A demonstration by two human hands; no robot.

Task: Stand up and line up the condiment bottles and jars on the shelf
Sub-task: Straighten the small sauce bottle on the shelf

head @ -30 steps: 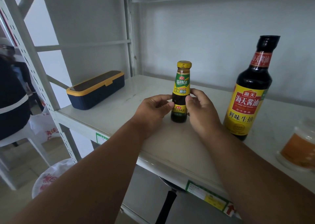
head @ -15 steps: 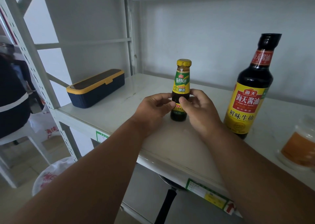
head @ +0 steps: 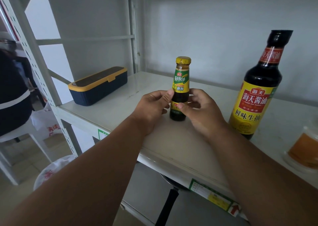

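**Inspector A:** Setting: a pale metal shelf (head: 120, 108) on perforated uprights, white wall behind. At its near right edge?

**Inspector B:** A clear jar (head: 303, 150) with orange contents, cut off by the frame edge. Whether it stands or lies on its side, I cannot tell.

**Inspector A:** The hands?

**Inspector B:** The left hand (head: 151, 107) has its thumb and fingers closed on the small sauce bottle (head: 180, 88) from the left. The right hand (head: 201, 110) grips the same bottle from the right, thumb across the lower label.

**Inspector A:** Condition of that bottle?

**Inspector B:** Upright, base on the shelf, roughly mid-shelf. Dark glass, dark liquid, yellow cap, green and yellow label facing the camera.

**Inspector A:** Beside it?

**Inspector B:** The large soy sauce bottle (head: 258, 91) stands upright just right of the right hand, apart from the small one. Dark contents, black cap, yellow and red label.

**Inspector A:** Further back?

**Inspector B:** A navy box (head: 99, 88) with a yellow rim, lid shut, at the shelf's left end, well apart from the bottles. Contents not visible.
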